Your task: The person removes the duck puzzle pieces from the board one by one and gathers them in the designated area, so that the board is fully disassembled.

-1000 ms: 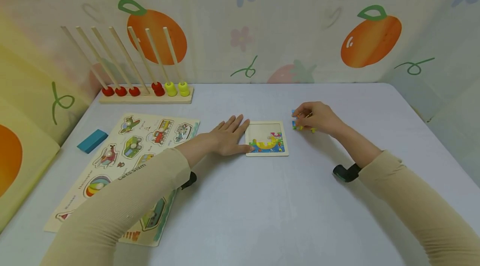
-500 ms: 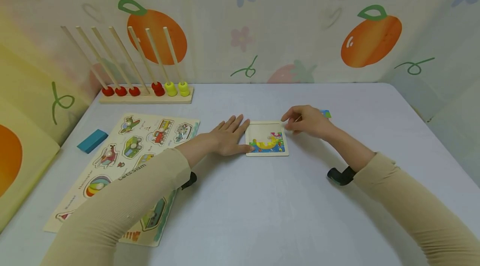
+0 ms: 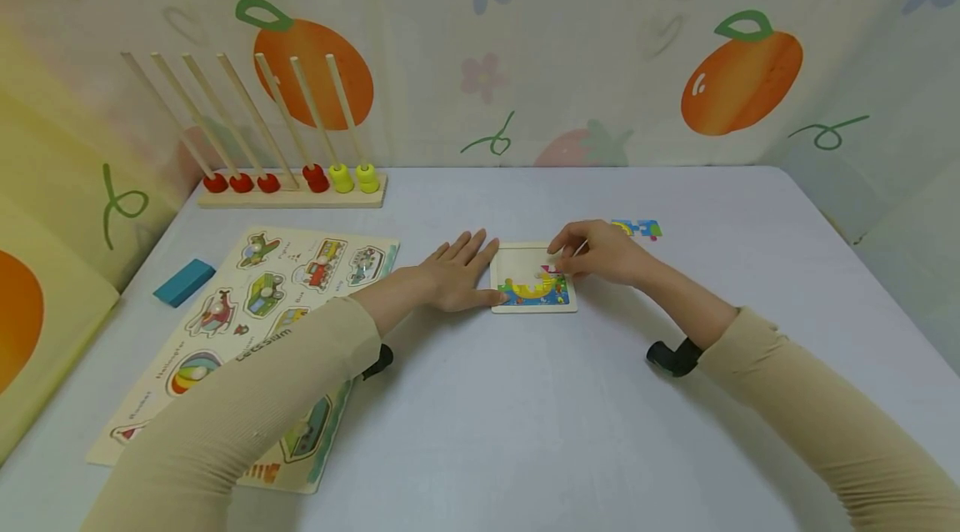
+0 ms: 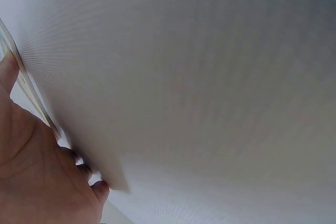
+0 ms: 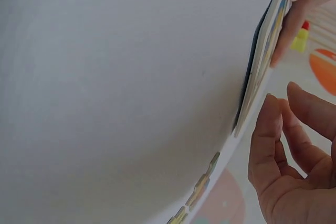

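the right hand's grip (image 3: 603, 253) curls over the right rim of the jigsaw tray (image 3: 522, 257); whether it pinches a piece cannot be told. the left hand (image 3: 453, 278), straight-fingered, likely steadies the tray by thumb. flat on the desk (image 3: 525, 415), near square, it has no clear long axis, filled part toward the person.

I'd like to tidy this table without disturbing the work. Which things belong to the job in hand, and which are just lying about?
Part of the job:
puzzle tray
fitted pieces inside it
loose pieces to its right

Apparently just lying about:
blue block
picture board, partly hidden by a sleeve
bead stand
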The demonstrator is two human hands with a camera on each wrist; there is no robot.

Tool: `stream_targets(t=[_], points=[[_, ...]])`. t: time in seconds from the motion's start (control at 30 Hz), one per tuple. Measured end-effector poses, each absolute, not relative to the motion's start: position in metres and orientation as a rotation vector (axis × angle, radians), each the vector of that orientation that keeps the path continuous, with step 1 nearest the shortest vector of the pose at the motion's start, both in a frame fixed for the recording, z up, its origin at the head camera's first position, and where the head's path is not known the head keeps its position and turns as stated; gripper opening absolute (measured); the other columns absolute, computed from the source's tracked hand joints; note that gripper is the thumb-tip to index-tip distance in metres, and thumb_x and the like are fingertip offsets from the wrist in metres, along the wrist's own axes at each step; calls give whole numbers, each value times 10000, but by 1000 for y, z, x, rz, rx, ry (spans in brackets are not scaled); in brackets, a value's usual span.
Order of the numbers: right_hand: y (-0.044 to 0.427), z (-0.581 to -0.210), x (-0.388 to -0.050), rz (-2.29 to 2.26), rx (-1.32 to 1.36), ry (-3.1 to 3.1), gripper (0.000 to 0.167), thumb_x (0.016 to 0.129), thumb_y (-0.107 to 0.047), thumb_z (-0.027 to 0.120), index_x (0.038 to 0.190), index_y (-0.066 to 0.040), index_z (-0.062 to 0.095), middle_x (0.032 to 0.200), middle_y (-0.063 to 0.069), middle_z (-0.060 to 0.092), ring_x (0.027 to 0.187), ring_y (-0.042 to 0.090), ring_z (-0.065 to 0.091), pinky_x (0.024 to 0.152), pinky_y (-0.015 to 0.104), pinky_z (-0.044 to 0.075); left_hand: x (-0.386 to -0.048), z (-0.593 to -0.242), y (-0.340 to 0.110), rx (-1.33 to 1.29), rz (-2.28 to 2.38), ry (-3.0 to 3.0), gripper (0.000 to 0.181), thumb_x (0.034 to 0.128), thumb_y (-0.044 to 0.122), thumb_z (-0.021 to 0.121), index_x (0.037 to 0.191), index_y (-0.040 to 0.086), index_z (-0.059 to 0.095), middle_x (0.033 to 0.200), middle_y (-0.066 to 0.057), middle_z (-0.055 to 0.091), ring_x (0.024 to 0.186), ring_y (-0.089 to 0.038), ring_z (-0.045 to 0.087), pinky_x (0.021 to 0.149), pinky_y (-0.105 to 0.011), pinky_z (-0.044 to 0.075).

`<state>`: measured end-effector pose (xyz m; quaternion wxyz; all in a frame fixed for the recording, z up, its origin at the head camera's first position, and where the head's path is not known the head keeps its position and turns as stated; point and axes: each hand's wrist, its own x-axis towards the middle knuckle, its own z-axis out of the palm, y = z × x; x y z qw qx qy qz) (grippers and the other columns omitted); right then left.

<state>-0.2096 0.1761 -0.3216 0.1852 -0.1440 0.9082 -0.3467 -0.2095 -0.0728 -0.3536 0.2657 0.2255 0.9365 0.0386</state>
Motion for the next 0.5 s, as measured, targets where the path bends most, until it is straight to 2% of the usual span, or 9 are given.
stream_targets(t=[0.13, 0.5], points=[[176, -325, -209, -908, -465, 2593, 258, 865, -143, 729, 1111, -75, 690, 934, 81, 648, 848, 201, 593, 709, 240, 492, -210, -354, -72, 609, 101, 2531, 940, 948, 690, 397, 1590, 226, -110, 1677, -17, -183, 1568, -249, -152, 1283, -495, -21], [175, -329, -207, -891, -581, 2574, 326, 792, -83, 793, 1102, -57, 694, 960, 115, 653, 810, 171, 599, 747, 237, 490, -210, -354, -73, 607, 98, 2529, 942, 946, 699, 388, 1589, 227, -113, 1676, -14, -185, 1567, -250, -154, 1283, -497, -20]])
